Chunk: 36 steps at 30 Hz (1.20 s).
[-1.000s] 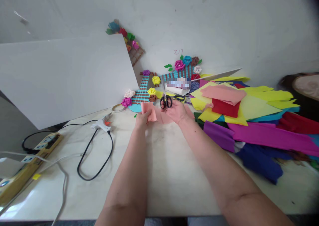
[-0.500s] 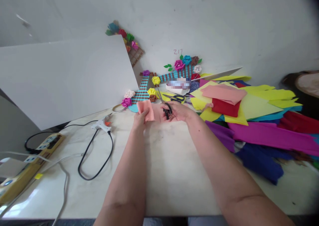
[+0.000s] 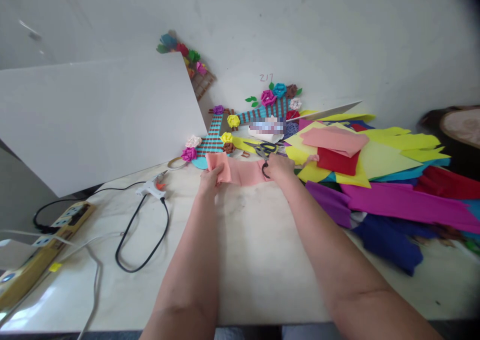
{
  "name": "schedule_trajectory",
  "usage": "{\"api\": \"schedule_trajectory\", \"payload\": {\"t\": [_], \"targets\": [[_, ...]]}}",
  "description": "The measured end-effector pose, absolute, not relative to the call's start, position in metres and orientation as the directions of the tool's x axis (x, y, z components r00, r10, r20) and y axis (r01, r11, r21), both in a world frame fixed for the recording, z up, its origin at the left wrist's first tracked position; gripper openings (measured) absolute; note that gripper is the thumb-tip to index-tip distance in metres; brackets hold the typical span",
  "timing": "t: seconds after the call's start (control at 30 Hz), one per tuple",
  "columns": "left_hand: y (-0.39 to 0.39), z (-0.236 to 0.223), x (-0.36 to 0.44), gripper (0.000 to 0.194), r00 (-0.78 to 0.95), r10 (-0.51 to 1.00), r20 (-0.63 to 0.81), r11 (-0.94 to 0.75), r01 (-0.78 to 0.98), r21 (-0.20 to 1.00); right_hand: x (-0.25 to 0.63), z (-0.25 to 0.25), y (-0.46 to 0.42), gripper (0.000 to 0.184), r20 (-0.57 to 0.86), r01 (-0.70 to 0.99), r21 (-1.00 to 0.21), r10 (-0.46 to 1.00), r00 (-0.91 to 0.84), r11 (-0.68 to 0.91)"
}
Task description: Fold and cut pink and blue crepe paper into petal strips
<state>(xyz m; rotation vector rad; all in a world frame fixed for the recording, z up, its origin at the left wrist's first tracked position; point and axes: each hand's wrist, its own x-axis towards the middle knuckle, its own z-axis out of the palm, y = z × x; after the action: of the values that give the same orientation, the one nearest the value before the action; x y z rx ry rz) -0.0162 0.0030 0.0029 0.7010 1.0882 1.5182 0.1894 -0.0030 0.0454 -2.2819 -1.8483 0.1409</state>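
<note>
My left hand [image 3: 211,179] is closed on the folded left end of a strip of salmon-pink crepe paper [image 3: 245,173], its thumb on top. The strip stretches out flat to the right, with fold creases across it. At its right end my right hand [image 3: 281,166] is closed around scissors [image 3: 265,171] with black handles, the blades pointing away from me. Its fingertips are hidden, so I cannot tell whether they also pinch the paper. Just behind lies a second pair of dark-handled scissors [image 3: 273,148].
A white glue gun [image 3: 153,187] and a power strip [image 3: 71,220] with cables lie left. Coloured paper sheets [image 3: 397,202] pile up right. At the back stand woven pieces [image 3: 213,136] with paper flowers, a white board [image 3: 101,115] and a white packet [image 3: 264,134].
My right hand has moved right with the scissors and turned back-up. The pink strip now lies stretched open between my hands. My left hand has barely moved.
</note>
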Motion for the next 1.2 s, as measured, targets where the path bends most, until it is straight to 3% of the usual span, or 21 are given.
{"api": "schedule_trajectory", "payload": {"t": [0.2, 0.67, 1.2], "targets": [[0.004, 0.003, -0.018, 0.024, -0.265, 0.954, -0.138, 0.02, -0.403, 0.915, 0.186, 0.037, -0.004, 0.039, 0.039, 0.968, -0.208, 0.988, 0.151, -0.14], [0.003, 0.003, -0.018, 0.023, -0.253, 0.959, -0.124, 0.026, -0.358, 0.933, 0.195, 0.033, -0.001, 0.029, 0.117, 0.977, -0.188, 0.986, 0.119, -0.096], [0.0, 0.007, -0.014, 0.021, -0.285, 0.95, -0.125, 0.015, -0.36, 0.933, 0.221, 0.049, 0.0, 0.029, 0.258, 0.879, -0.463, 0.932, 0.256, -0.113]]}}
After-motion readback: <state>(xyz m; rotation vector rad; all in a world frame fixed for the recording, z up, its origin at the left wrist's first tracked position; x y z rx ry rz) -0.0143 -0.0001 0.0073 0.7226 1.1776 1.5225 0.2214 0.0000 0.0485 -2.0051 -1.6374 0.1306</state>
